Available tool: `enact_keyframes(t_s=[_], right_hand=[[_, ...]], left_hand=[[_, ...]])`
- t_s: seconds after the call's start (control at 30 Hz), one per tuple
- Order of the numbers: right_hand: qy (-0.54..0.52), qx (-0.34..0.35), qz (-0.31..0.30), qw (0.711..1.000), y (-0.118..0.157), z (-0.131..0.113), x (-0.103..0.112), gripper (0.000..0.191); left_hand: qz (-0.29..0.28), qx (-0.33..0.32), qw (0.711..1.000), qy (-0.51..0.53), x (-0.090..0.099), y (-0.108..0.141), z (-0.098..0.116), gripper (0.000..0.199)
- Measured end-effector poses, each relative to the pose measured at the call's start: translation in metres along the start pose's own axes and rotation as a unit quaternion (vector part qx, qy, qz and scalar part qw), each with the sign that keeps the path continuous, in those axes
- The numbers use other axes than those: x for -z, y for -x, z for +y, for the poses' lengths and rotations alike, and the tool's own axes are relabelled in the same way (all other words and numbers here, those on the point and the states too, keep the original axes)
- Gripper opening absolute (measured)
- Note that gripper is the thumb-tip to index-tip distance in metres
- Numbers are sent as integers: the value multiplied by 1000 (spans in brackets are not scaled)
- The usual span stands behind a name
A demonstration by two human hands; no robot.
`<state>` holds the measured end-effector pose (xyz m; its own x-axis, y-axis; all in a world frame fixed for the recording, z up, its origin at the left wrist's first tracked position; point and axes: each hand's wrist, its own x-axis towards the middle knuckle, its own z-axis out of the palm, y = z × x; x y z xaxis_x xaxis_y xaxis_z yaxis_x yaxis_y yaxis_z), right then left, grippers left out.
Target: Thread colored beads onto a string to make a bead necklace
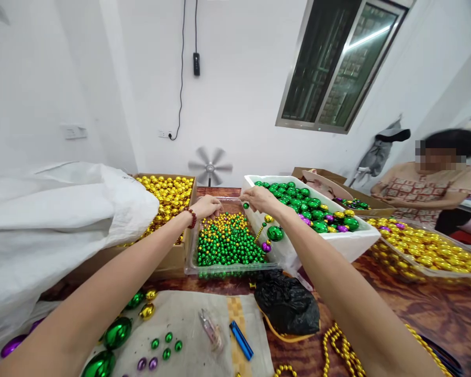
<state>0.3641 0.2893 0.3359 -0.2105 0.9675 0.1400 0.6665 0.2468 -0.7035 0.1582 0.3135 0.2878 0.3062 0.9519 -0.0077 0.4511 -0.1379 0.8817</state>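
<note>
My left hand [209, 207] reaches over the far left part of a clear plastic tray [235, 269], its fingers curled downward and closed; whatever they hold is hidden. Small green and gold beads [231, 242] fill much of that tray. At its far right corner, my right hand [260, 200] is closed in a pinch, with a small green bead [246, 205] just under the fingertips. Against the white foam box, near my right wrist, hangs a strand of gold beads [260, 232] beside a larger green ball [275, 233] and a purple one [266, 246].
Gold balls fill a cardboard box [189, 220] on the left, partly under a white sack [82, 204]. The foam box [337, 242] holds green balls. A blue tool [241, 340] and a black plastic bag [288, 302] lie nearer. Another person [416, 183] sits at right.
</note>
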Motion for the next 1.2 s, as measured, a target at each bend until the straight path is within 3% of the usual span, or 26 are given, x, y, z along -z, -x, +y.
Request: enact_keyframes(t_s=[0.13, 0.2, 0.27, 0.37, 0.43, 0.57, 0.73, 0.9, 1.03, 1.1, 1.2], right_hand=[[-8, 21, -4, 1000, 0, -7, 0, 15], [-27, 25, -25, 999, -1, -10, 2, 13], [-68, 34, -65, 995, -1, -12, 4, 8], [-134, 52, -90, 985, 1, -12, 7, 5], [-150, 57, -87, 983, 4, -10, 7, 6], [-159, 74, -110, 978, 10, -10, 5, 9], [-233, 85, 9, 969, 8, -20, 10, 10], [-261, 112, 36, 958, 10, -38, 32, 5], [-263, 181, 164, 933, 18, -56, 64, 5], [-268, 198, 215, 918, 24, -68, 81, 3], [-265, 210, 238, 911, 38, -92, 99, 8]], left_hand=[[-18, 1, 1000, 12, -2, 4, -10, 5], [-18, -29, 999, 35, -6, 8, -8, 17], [-42, -78, 990, 112, -12, 12, -1, 25], [-105, -130, 946, 278, -20, 16, 8, 30], [-117, -127, 925, 338, -23, 16, 11, 30], [-94, -106, 928, 346, -24, 15, 9, 25], [-173, -93, 916, 350, -24, 22, 16, 31], [-185, -132, 939, 259, -29, 26, 20, 23], [-214, -109, 969, 54, -41, 22, 4, 20], [-156, -72, 985, -7, -49, 21, -8, 21], [-24, -36, 992, -118, -63, 19, -22, 44]])
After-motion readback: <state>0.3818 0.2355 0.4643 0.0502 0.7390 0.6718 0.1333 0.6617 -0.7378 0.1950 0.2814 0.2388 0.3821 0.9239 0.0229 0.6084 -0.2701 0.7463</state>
